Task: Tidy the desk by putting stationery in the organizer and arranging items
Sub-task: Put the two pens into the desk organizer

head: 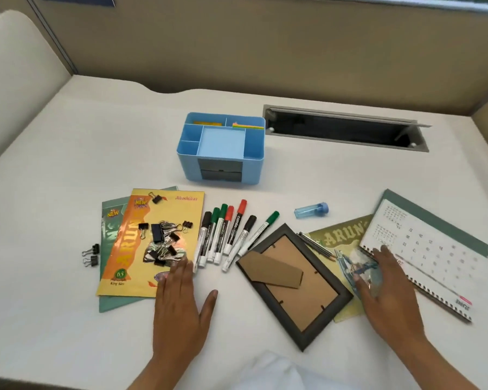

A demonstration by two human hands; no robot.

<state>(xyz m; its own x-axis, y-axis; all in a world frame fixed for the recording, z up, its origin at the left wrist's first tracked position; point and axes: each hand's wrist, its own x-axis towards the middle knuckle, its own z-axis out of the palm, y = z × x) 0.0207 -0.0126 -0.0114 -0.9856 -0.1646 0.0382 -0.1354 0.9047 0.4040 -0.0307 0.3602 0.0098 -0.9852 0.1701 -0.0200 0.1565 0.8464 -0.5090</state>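
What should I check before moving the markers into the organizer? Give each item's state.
1. The organizer stands upright, top open: ok.
2. Its right-hand compartment is free: ok, nothing shows inside.
3. The markers lie together, nothing on top: ok.
4. The left hand is empty: ok, flat, fingertips on the yellow notebook.
5. The right hand is empty: cannot tell; it lies flat over a blurred clear thing.
6. The binder clips are clear of the markers: ok, on the notebook.

blue organizer [221, 147] upright, mid-desk | markers [228, 235] lying fanned in front (caps away) | binder clips [164, 240] heaped on notebook [130, 249]
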